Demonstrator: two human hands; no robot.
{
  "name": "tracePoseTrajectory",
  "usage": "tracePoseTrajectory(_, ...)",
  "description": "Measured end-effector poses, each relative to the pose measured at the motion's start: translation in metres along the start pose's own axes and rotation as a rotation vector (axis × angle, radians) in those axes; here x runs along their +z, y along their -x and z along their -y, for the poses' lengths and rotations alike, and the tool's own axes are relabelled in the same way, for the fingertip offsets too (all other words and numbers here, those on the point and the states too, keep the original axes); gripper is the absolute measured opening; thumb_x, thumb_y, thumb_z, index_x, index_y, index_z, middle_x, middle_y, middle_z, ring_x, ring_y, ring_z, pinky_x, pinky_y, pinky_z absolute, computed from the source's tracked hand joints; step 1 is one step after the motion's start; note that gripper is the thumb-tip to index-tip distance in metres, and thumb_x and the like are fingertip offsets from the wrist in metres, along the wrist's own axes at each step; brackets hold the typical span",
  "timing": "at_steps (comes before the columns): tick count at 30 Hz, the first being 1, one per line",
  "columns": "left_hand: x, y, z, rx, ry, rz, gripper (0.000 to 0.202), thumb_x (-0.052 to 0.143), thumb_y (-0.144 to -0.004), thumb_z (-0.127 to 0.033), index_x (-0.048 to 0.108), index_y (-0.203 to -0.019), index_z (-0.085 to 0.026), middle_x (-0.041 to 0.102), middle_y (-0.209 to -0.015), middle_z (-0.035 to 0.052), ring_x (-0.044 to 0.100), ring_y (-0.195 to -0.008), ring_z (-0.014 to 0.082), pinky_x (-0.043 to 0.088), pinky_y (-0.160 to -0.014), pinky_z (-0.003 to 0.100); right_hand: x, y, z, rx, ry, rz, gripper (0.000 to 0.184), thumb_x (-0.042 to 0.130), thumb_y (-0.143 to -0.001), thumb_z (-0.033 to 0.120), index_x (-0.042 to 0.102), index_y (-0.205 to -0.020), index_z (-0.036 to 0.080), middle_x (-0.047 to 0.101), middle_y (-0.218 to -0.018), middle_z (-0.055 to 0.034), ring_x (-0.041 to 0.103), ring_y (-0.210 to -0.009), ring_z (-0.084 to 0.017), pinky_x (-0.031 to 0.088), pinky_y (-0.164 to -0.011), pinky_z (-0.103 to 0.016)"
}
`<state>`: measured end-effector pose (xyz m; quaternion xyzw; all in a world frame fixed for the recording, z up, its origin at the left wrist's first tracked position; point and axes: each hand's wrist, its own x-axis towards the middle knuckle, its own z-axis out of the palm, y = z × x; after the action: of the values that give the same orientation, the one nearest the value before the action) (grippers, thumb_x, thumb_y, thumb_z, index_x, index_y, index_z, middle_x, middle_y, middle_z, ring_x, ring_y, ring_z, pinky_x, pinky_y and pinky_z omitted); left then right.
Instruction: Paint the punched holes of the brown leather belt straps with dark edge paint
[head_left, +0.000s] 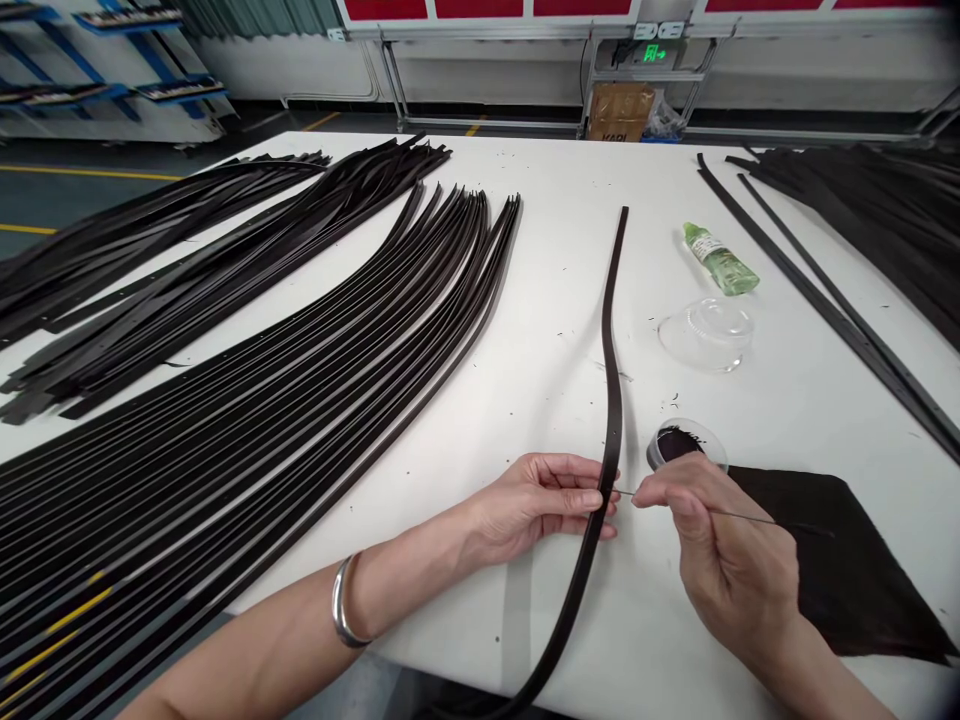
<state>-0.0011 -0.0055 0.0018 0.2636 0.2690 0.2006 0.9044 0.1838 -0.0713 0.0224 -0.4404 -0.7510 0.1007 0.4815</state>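
Item: single black strap (611,400), centre frame, curving from far table to near edge.
Left hand (540,505) pinches strap edge.
Right hand (720,550) closed on thin wire tool (742,515), tip at strap.
Risks: tip slip likely pricks left fingers; open black-filled pot (679,445) just behind right hand, nudge may spill.

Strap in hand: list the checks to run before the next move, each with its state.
1. left hand pinches the strap firmly: ok.
2. right hand grips the thin tool, tip at the strap's edge: ok.
3. small dish of dark stuff uncovered, close to the right hand: ok.
4. dark cloth lies flat beside the right hand: ok.
5. green bottle, lying on its side, is capped: cannot tell.
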Motion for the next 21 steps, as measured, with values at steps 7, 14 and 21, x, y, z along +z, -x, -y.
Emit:
tracePoseTrajectory(7,0.0007,-0.0002,0.0008,0.007,0.000,-0.021,0.027,0.079,-0.074,-0.015,0.072,-0.100,-0.012,0.071,-0.086,0.0070,0.067,-0.082,0.0158,0.057,-0.083,0.036,0.0007,-0.0021,0.0037,-0.038,0.048,-0.010,0.027,0.044,-0.088,-0.007,0.058,-0.099,0.013,0.065,-0.081,-0.0060,0.058,-0.079,-0.015,0.049,-0.069,-0.032)
tracePoseTrajectory(14,0.0000,-0.0008,0.0016,0.005,0.013,-0.026,0.028,0.080,-0.073,-0.015,0.072,-0.100,-0.012,0.071,-0.090,0.0080,0.067,-0.086,0.0166,0.057,-0.085,0.037,0.0021,-0.0023,0.0045,-0.037,0.058,-0.020,0.027,0.045,-0.087,-0.007,0.058,-0.098,0.015,0.064,-0.079,-0.0051,0.059,-0.077,-0.015,0.049,-0.067,-0.032)
tracePoseTrajectory(21,-0.0007,-0.0009,0.0022,0.013,0.012,-0.017,0.028,0.079,-0.074,-0.015,0.071,-0.101,-0.012,0.071,-0.089,0.0076,0.068,-0.086,0.0166,0.057,-0.086,0.038,0.0014,-0.0025,0.0048,-0.027,0.050,-0.009,0.025,0.046,-0.088,-0.005,0.059,-0.098,0.015,0.065,-0.078,-0.0051,0.061,-0.077,-0.016,0.050,-0.067,-0.032)
